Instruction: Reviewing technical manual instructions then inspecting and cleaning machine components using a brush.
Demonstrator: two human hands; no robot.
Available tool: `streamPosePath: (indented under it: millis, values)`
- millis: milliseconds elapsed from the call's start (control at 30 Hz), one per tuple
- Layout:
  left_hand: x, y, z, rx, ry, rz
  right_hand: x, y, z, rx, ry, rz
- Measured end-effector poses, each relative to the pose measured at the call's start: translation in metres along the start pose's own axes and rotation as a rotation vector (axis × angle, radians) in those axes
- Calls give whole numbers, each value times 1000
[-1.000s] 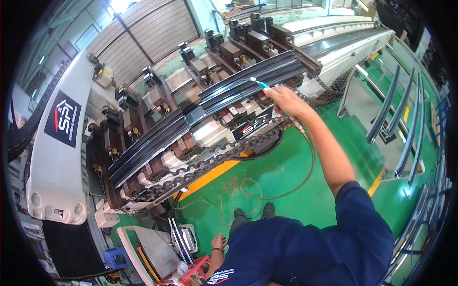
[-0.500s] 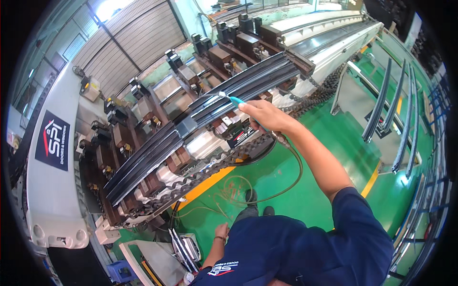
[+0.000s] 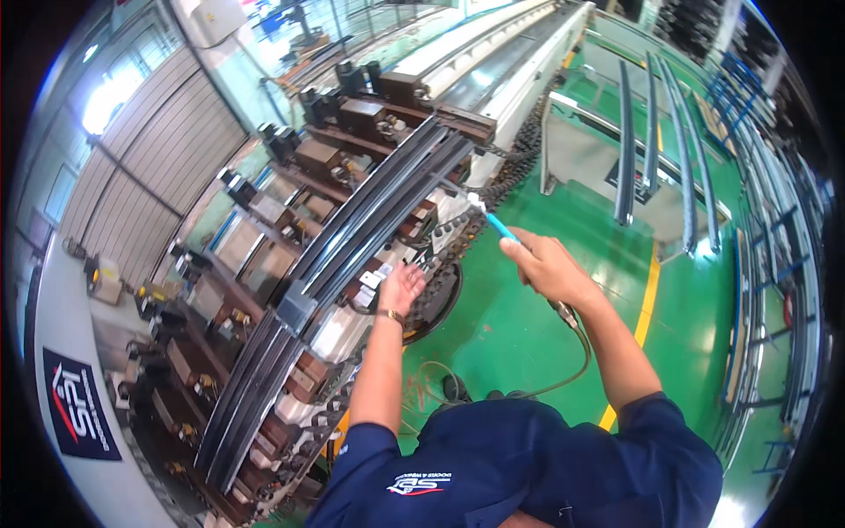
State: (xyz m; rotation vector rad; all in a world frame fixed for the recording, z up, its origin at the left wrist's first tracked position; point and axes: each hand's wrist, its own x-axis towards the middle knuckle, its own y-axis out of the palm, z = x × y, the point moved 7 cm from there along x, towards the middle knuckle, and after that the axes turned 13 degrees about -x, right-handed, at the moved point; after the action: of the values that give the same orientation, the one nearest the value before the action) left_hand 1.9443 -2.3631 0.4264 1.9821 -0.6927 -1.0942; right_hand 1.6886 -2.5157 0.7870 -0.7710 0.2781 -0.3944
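**Green floor (image 3: 502,334) beside one long machine bed (image 3: 333,336)**

One slatted shutter (image 3: 154,141) stands behind the machine bed. Two bundles of dark profiles (image 3: 378,207) lie lengthwise along the bed, one farther off and one nearer its lower-left end, with one grey block (image 3: 297,308) where they meet. Two hands show, well apart from each other. One, the right hand (image 3: 550,268), is closed around one blue tool (image 3: 503,226), whose white tip points to the bed's near edge; one hose (image 3: 587,350) hangs below that hand. Its partner, the left hand (image 3: 403,286), has its fingers loosely spread, holding nothing visible, at the near edge; whether it touches anything I cannot tell. One band (image 3: 392,314) circles the left wrist. Four separate profiles (image 3: 625,150) lie across one pale stand (image 3: 576,158) to the right.
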Motion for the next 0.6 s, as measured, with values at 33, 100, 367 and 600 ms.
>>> streamPosePath:
  millis: [33, 100, 367, 600]
  values:
    - [23, 16, -5, 21, 28, -70, 4, -6, -19, -36, 66, -67]
    - [53, 28, -24, 2, 55, -91, 6, 0, -24, -18, 78, -45]
    - [119, 37, -55, -159, 66, -139, 40, 3, -3, -73, 105, -43]
    - [117, 45, -57, -35, 74, -102, 77, 6, 17, -110, 67, -16]
